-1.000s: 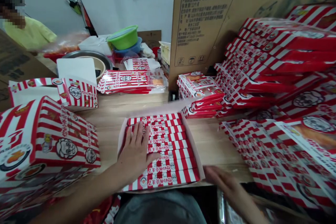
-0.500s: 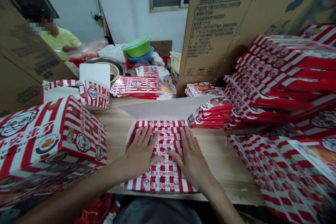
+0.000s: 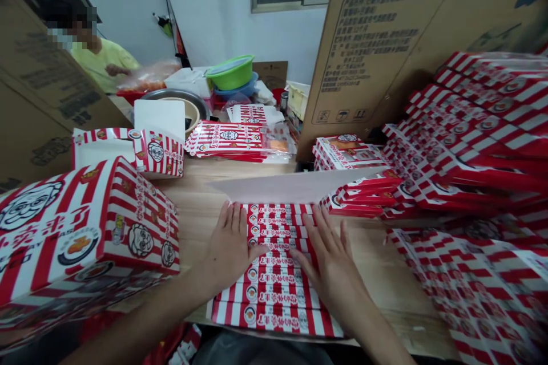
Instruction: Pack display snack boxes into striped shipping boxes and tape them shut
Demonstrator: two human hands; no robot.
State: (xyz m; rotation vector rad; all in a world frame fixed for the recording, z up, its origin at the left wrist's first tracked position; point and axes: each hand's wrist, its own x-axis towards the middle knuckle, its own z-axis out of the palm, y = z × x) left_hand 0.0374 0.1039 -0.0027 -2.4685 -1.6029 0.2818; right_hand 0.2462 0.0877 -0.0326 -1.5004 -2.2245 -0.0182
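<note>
Head view: an open carton [image 3: 282,188] packed with striped boxes [image 3: 276,293] sat at the near edge of the desk [image 3: 372,245]. The left hand [image 3: 229,254] and right hand [image 3: 333,262] lay flattened along the boxes' left and right sides, thumbs apart from fingers.

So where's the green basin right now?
In the head view, the green basin is above and left of centre, on top of the blue basin, beyond the flat striped packs.

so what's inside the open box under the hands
A row of red-and-white striped packets; the left hand and right hand cover parts, and anything beneath the packets is hidden.
</note>
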